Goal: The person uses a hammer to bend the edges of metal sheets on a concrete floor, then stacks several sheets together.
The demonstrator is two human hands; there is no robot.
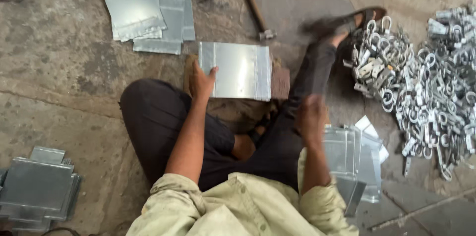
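While the left hand [202, 81] pins a metal sheet [238, 69] on a wooden block [280, 83] on the floor, the blurred right hand [310, 117] hangs over stacked sheets [354, 159], grip unclear. Likely risk: sharp edges cutting fingers, sheet slipping off block.

Left hand [201, 81] grips metal sheet [238, 70] on wooden block [280, 83]; right hand [311, 117], blurred, above stacked sheets [354, 159] on floor [59, 77].
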